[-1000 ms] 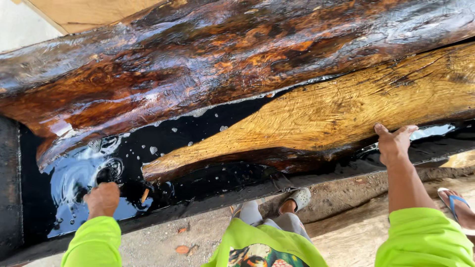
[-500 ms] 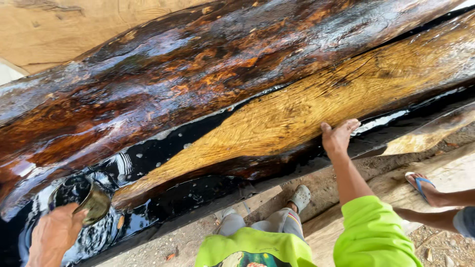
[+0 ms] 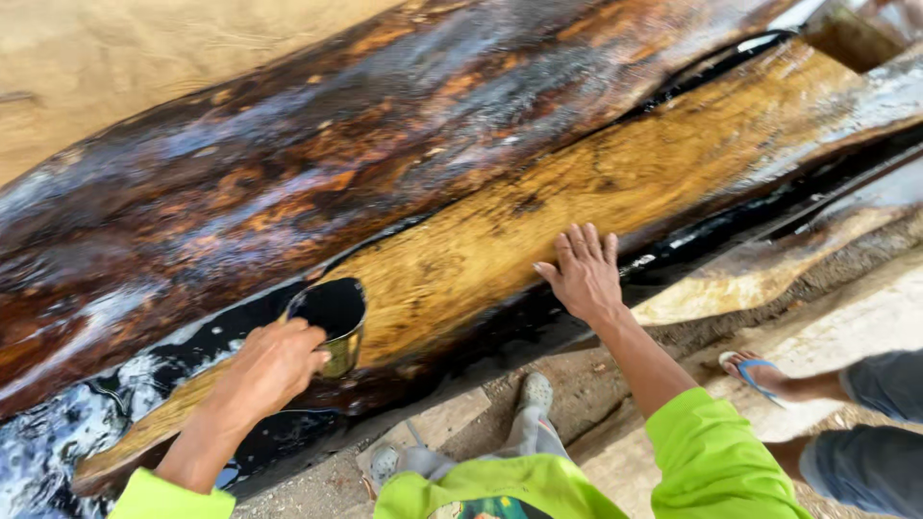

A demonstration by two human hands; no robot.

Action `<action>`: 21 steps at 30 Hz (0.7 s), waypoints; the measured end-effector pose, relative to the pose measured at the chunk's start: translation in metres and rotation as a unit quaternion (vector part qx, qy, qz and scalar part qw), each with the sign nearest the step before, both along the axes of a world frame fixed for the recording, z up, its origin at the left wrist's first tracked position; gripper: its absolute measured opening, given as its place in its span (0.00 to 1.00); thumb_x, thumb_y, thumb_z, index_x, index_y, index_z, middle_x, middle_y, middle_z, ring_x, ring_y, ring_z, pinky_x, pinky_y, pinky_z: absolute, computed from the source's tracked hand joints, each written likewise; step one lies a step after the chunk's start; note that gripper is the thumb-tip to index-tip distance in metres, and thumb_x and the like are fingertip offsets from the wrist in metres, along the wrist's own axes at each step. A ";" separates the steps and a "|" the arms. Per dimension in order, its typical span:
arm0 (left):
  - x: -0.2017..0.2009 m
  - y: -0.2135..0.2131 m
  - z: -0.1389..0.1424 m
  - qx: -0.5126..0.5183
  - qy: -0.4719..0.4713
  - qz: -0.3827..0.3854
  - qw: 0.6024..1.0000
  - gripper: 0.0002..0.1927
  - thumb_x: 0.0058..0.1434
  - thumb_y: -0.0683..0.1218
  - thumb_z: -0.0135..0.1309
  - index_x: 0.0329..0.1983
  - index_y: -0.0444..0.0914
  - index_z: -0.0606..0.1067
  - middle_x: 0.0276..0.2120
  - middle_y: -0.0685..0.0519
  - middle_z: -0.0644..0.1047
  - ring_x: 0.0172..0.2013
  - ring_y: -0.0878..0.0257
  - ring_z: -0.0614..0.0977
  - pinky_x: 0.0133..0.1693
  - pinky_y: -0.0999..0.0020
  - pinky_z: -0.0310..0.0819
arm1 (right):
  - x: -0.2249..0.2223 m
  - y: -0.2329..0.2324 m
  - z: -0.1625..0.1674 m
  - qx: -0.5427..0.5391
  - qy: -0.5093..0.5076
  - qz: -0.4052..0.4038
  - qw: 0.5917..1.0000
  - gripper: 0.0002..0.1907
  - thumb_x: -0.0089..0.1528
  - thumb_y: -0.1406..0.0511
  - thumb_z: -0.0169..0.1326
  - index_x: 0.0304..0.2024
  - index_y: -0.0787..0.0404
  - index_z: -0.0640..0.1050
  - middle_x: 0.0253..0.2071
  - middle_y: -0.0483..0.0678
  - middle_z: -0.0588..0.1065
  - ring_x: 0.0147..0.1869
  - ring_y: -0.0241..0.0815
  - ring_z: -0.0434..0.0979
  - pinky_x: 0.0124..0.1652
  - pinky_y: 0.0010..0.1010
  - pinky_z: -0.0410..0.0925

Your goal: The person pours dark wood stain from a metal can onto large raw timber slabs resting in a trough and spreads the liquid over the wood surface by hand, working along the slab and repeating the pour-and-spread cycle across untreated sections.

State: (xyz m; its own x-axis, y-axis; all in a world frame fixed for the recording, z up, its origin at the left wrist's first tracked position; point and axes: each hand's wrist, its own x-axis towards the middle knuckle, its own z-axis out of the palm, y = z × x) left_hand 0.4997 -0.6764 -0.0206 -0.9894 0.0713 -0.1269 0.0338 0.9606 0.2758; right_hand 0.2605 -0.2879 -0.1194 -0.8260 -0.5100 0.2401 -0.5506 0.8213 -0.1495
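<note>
My left hand (image 3: 272, 366) grips a small metal cup (image 3: 332, 322) full of black liquid, held over the lower end of a pale yellow wooden slab (image 3: 577, 207). My right hand (image 3: 584, 274) lies flat, fingers spread, on that slab's lower edge. Above the slab lies a big dark log (image 3: 317, 163), wet and glossy with dark stain. Black liquid pools in a trough (image 3: 58, 437) under the wood at the lower left. My sleeves are bright green.
Another person's foot in a blue sandal (image 3: 755, 373) and grey trouser leg (image 3: 865, 423) stand at the right on a concrete ledge. My own shoes (image 3: 534, 394) stand on gravel below. A further wet board (image 3: 769, 269) lies at the right. Pale wood fills the top left.
My left hand has lifted the cup out of the black pool and brought it up over the yellow slab. My view has swung left; the right hand has stayed on the slab.
</note>
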 end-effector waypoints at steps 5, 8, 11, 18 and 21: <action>-0.103 0.112 0.026 -0.015 -0.045 -0.096 0.994 0.10 0.56 0.49 0.61 0.31 0.37 0.77 0.29 0.43 0.78 0.35 0.42 0.80 0.37 0.46 0.73 | -0.039 0.052 -0.001 -0.001 -0.001 0.054 0.999 0.33 0.68 0.45 0.44 0.65 0.62 0.70 0.71 0.59 0.63 0.77 0.63 0.53 0.70 0.65 0.44; -0.145 0.166 0.040 -0.019 -0.068 -0.139 0.988 0.10 0.58 0.49 0.60 0.30 0.36 0.77 0.30 0.41 0.78 0.35 0.41 0.80 0.37 0.47 0.74 | -0.055 0.068 -0.001 0.008 -0.035 0.060 0.998 0.33 0.68 0.45 0.42 0.65 0.59 0.70 0.71 0.58 0.61 0.77 0.61 0.52 0.70 0.63 0.41; -0.181 0.208 0.051 -0.034 -0.095 -0.158 0.982 0.10 0.59 0.49 0.60 0.31 0.36 0.78 0.31 0.40 0.78 0.35 0.42 0.81 0.38 0.48 0.75 | -0.067 0.077 0.000 0.011 -0.030 0.050 0.998 0.34 0.69 0.45 0.40 0.67 0.61 0.69 0.73 0.58 0.60 0.78 0.60 0.51 0.72 0.59 0.41; -0.190 0.220 0.061 0.036 0.011 -0.188 0.981 0.10 0.56 0.47 0.62 0.29 0.34 0.77 0.30 0.41 0.78 0.36 0.41 0.80 0.38 0.47 0.72 | -0.067 0.089 -0.005 0.050 -0.061 0.050 0.996 0.31 0.68 0.42 0.39 0.56 0.58 0.73 0.77 0.55 0.56 0.82 0.57 0.47 0.74 0.55 0.39; -0.171 0.209 0.053 0.037 0.004 -0.175 0.984 0.09 0.56 0.46 0.61 0.28 0.35 0.76 0.29 0.43 0.76 0.35 0.42 0.79 0.38 0.48 0.72 | -0.064 0.090 -0.006 -0.026 -0.015 0.065 0.997 0.40 0.68 0.42 0.39 0.70 0.63 0.66 0.75 0.59 0.57 0.80 0.59 0.48 0.74 0.57 0.40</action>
State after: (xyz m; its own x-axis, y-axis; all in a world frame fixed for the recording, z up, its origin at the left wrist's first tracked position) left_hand 0.3284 -0.4672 0.0325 -0.9034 0.4169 -0.1002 0.3621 0.8669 0.3426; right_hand 0.1969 -0.1979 -0.1257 -0.7606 -0.6016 0.2440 -0.6470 0.7336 -0.2080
